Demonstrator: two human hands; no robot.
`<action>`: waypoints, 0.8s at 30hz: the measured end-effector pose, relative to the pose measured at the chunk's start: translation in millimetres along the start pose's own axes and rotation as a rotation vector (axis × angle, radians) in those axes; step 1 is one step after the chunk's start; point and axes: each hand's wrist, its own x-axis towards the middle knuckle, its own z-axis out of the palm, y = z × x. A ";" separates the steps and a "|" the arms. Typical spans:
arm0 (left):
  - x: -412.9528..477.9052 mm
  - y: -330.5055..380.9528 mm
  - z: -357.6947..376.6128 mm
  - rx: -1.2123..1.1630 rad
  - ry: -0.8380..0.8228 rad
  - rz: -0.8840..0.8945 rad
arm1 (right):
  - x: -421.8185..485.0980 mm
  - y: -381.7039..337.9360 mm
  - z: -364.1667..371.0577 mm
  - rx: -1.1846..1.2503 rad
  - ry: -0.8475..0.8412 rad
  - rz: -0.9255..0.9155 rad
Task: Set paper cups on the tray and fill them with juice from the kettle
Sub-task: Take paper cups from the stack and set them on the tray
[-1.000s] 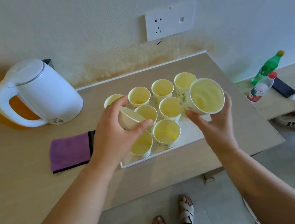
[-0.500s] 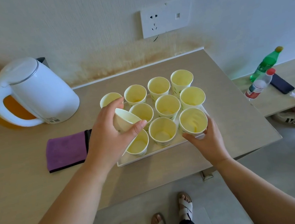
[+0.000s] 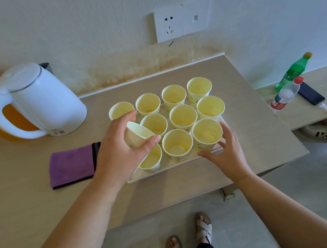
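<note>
**Q:** On the table [image 3: 254, 132], where's the cup?

**Me:** L hand [image 3: 120, 153] grips one paper cup [image 3: 139, 134], thumb & fingers curled round it. It's tilted, above the tray's [image 3: 165, 171] left side.

**Q:** And the R hand?

**Me:** R hand [image 3: 228, 152] is spread wide round the near-right cup [image 3: 207, 133], holding nothing. Touching it or not, can't tell. Other cups [image 3: 183, 117] stand upright in rows on the tray. Kettle [image 3: 37, 99] is far left, purple cloth [image 3: 72, 167] just left of the tray.

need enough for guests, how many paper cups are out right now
11 paper cups: four in the tray's back row, three in the middle, three in front, one tilted in the left hand. That hand may hide another.
</note>
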 end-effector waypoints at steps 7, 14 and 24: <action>2.8 2.3 7.1 -0.035 -0.005 -0.019 | -17.8 -31.9 -4.2 -0.083 0.320 -0.314; 13.5 15.2 7.6 -0.290 0.083 -0.088 | -9.6 -137.1 35.9 0.248 -0.448 -0.043; 40.2 26.3 -30.2 -0.422 0.270 -0.093 | 54.7 -191.9 80.6 0.339 -0.837 -0.039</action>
